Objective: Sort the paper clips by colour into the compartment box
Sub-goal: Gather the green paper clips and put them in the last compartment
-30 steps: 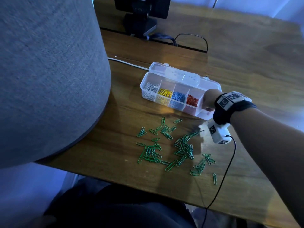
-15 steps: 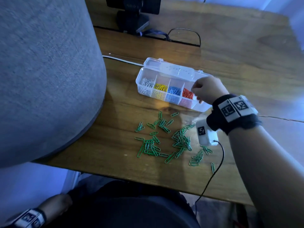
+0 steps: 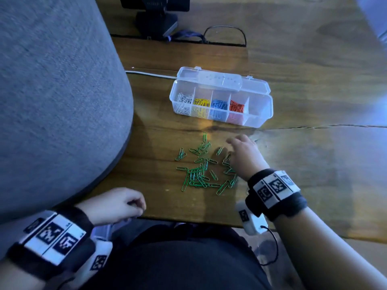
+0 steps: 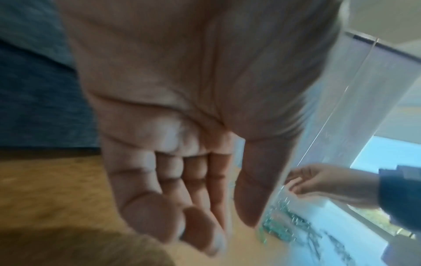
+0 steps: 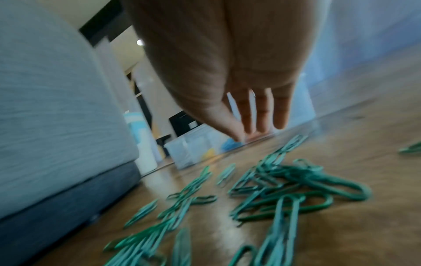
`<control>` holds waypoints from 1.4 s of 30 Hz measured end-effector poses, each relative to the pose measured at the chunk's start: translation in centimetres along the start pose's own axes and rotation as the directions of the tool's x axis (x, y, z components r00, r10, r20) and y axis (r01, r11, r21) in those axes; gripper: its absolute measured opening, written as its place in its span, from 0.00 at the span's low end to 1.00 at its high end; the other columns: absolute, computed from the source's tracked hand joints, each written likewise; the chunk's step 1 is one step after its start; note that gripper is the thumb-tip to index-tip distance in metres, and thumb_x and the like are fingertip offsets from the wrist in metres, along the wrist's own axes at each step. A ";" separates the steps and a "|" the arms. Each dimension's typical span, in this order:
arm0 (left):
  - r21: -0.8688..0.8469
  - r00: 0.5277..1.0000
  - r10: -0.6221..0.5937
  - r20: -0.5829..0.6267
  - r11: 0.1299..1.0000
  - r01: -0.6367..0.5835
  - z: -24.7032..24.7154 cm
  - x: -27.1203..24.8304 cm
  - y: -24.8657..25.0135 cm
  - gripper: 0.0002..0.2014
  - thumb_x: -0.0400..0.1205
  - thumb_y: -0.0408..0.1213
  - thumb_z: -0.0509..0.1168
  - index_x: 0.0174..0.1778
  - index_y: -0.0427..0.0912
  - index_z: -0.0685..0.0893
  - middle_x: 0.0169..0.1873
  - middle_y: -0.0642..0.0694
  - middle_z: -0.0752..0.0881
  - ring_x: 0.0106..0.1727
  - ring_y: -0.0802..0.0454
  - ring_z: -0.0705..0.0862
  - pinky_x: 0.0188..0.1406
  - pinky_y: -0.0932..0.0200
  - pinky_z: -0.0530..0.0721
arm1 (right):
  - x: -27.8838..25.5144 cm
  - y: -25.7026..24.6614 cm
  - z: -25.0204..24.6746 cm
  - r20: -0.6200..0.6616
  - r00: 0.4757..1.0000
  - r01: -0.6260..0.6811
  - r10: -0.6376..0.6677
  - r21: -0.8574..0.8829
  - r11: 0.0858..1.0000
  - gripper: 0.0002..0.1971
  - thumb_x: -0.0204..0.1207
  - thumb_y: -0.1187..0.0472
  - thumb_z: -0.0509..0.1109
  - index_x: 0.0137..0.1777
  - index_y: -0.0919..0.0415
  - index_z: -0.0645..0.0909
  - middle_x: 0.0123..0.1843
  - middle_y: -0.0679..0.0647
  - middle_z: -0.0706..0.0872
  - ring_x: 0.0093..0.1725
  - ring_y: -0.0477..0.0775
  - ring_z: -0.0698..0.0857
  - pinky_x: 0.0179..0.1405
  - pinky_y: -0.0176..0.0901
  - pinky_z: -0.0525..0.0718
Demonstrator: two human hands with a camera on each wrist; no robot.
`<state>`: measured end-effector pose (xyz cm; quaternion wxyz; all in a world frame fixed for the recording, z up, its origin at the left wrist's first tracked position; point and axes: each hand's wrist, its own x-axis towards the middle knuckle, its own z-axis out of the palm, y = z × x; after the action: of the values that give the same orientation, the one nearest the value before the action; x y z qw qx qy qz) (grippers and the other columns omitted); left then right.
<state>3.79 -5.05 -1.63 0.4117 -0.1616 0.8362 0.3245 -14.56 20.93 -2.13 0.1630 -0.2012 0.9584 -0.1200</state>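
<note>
The right hand (image 3: 244, 156) hovers with fingers spread and holding nothing over the green clips (image 3: 201, 170) scattered on the table (image 3: 314, 164) before the open box (image 3: 222, 101), while the left hand (image 3: 117, 205), loosely curled and empty, rests at the table's near edge.

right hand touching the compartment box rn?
Apart. Head view: right hand is over the green paper clips, bare tabletop showing between it and the compartment box.
</note>
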 end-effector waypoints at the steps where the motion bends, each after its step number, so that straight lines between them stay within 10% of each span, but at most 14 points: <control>1: -0.007 0.995 0.043 -0.089 0.999 -0.043 -0.6 0.1 1.3 0.06 0.76 0.38 0.70 0.48 0.48 0.84 0.33 0.53 0.83 0.28 0.64 0.79 0.30 0.67 0.77 | -0.1 0.8 -0.4 -0.036 0.994 -0.101 0.101 0.022 0.995 0.25 0.73 0.71 0.59 0.72 0.62 0.72 0.69 0.62 0.73 0.69 0.66 0.70 0.70 0.53 0.68; 4: 0.020 0.946 0.066 -0.317 0.998 -0.063 -0.6 2.8 3.6 0.32 0.69 0.44 0.77 0.69 0.46 0.74 0.53 0.49 0.80 0.45 0.53 0.81 0.52 0.60 0.80 | -0.1 2.5 -0.2 0.031 0.969 -0.247 0.246 0.030 0.969 0.24 0.74 0.67 0.61 0.71 0.61 0.71 0.68 0.64 0.72 0.68 0.69 0.69 0.68 0.54 0.69; 8: 0.175 0.925 0.136 -0.356 0.981 -0.077 0.9 5.7 8.1 0.50 0.65 0.51 0.79 0.79 0.43 0.60 0.70 0.43 0.71 0.67 0.46 0.77 0.66 0.50 0.77 | -0.2 1.3 1.1 0.107 0.990 -0.103 0.096 0.063 0.993 0.25 0.71 0.69 0.64 0.70 0.62 0.72 0.66 0.62 0.75 0.67 0.64 0.73 0.66 0.50 0.73; 13: 0.229 0.895 0.260 -0.362 0.956 -0.185 1.9 7.2 11.4 0.34 0.74 0.44 0.73 0.74 0.44 0.68 0.67 0.45 0.73 0.62 0.47 0.79 0.55 0.57 0.78 | -2.0 0.7 0.4 0.040 0.999 -0.037 0.027 0.257 0.966 0.17 0.76 0.67 0.66 0.65 0.58 0.78 0.58 0.56 0.83 0.51 0.52 0.81 0.54 0.38 0.75; 22: 0.149 0.895 0.183 -0.406 0.980 -0.133 1.6 6.0 9.5 0.34 0.71 0.46 0.74 0.72 0.46 0.69 0.58 0.48 0.77 0.47 0.53 0.76 0.47 0.60 0.76 | -9.5 7.0 -0.3 0.192 0.837 -0.532 0.512 0.074 0.843 0.23 0.73 0.66 0.66 0.69 0.63 0.68 0.63 0.66 0.72 0.59 0.66 0.78 0.61 0.50 0.77; 29: 0.175 0.892 0.216 -0.398 0.972 -0.158 3.6 6.6 11.3 0.42 0.68 0.49 0.77 0.76 0.46 0.64 0.60 0.48 0.79 0.58 0.49 0.79 0.53 0.56 0.77 | -7.4 2.8 2.6 0.081 0.921 -0.390 0.382 0.188 0.901 0.20 0.70 0.68 0.67 0.63 0.64 0.74 0.62 0.63 0.77 0.61 0.62 0.76 0.56 0.42 0.72; 36: 0.036 0.854 0.227 -0.468 0.971 -0.238 2.5 8.4 13.4 0.30 0.72 0.36 0.74 0.70 0.44 0.72 0.55 0.46 0.82 0.50 0.49 0.82 0.51 0.56 0.80 | -3.8 0.0 2.2 -0.032 0.975 -0.203 0.222 0.295 0.934 0.18 0.71 0.68 0.66 0.63 0.62 0.78 0.60 0.59 0.83 0.58 0.59 0.81 0.58 0.43 0.75; 42: 0.113 0.900 0.124 -0.419 0.990 -0.083 0.1 7.2 10.8 0.44 0.66 0.42 0.79 0.76 0.44 0.64 0.68 0.42 0.73 0.59 0.45 0.81 0.58 0.50 0.82 | -6.5 4.8 -0.2 0.068 0.884 -0.468 0.463 0.095 0.879 0.26 0.73 0.62 0.67 0.71 0.64 0.68 0.68 0.66 0.69 0.67 0.69 0.69 0.69 0.53 0.67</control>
<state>-6.33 2.97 -2.93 0.2091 -0.1644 0.9272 0.2639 -10.66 28.02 -1.62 0.2182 0.0418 0.9670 -0.1251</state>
